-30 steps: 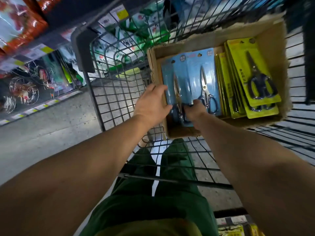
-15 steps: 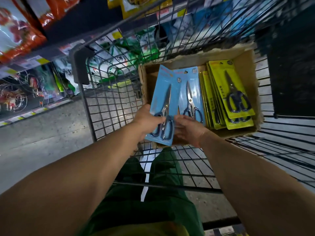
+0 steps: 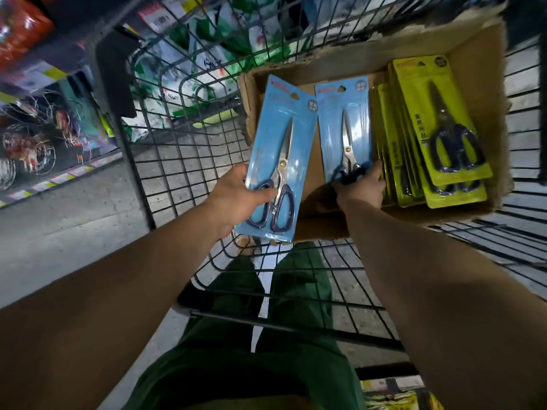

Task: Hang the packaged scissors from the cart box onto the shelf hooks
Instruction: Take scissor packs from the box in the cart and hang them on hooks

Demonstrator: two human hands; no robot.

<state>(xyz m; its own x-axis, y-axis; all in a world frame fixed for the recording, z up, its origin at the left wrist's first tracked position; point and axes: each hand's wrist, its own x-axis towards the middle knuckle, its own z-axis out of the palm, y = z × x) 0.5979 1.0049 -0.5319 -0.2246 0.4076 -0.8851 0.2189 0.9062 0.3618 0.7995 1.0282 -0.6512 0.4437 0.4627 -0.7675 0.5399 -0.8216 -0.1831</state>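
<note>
Two blue scissors packs are in hand over the cart box. Left blue pack (image 3: 278, 161): a blue card with silver-bladed, dark-handled scissors, hang hole at the top, tilted slightly with its top toward the far right; its lower end hangs past the box's near-left corner, over the cart mesh. The left hand (image 3: 236, 196) grasps it at the lower left edge, thumb lying across the front by the scissor handles, the other fingers hidden behind the card. Right blue pack (image 3: 344, 128): same type of card, near upright, its lower end down inside the box. The right hand (image 3: 359, 187) grips it at the bottom, fingers curled round the handle end. The two packs are just beside each other, apart along most of their length. The cardboard box (image 3: 482, 93) is open-topped, sitting in the wire cart (image 3: 189, 161); bare box floor shows between and below the blue packs. At the box's right side lies a stack of yellow-green scissors packs (image 3: 435, 128), some standing on edge, the top ones lying flat and face up. Green trouser legs (image 3: 266, 335) show through the cart mesh below. Blurred shelf goods (image 3: 26, 137) stand at far left beyond the grey floor.
</note>
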